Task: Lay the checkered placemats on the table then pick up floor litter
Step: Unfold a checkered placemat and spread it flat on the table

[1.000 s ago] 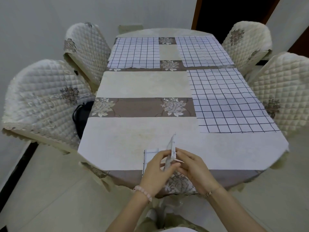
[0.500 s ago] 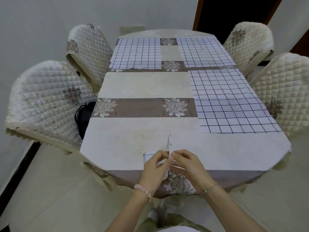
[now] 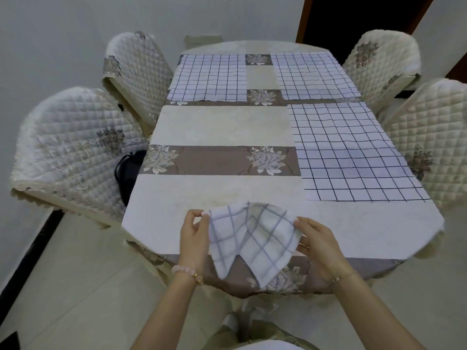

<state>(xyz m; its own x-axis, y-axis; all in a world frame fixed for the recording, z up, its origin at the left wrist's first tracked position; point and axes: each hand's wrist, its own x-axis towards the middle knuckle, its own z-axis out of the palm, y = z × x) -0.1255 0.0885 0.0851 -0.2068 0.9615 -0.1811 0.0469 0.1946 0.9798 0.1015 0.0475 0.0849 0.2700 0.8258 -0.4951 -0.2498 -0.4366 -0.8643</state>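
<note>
A checkered placemat [image 3: 252, 236], white with grey lines, hangs half unfolded above the near edge of the table [image 3: 222, 193]. My left hand [image 3: 193, 233] pinches its left corner and my right hand [image 3: 314, 241] pinches its right edge. Its two lower flaps droop over the table's front border. Three more checkered placemats lie flat on the table: one at the far left [image 3: 208, 78], one at the far right [image 3: 314, 77], and a larger-looking one on the right side [image 3: 353, 152].
Quilted cream chairs stand on the left [image 3: 73, 152] [image 3: 136, 69] and on the right [image 3: 384, 61] [image 3: 434, 137]. A black bag [image 3: 127, 170] sits on the near left chair's seat. Pale floor tiles [image 3: 75, 286] lie at the lower left. A dark doorway [image 3: 353, 18] is beyond the table.
The folded placemat, held closed between both hands near the table edge, has been pulled open sideways. My hands moved apart, left and right.
</note>
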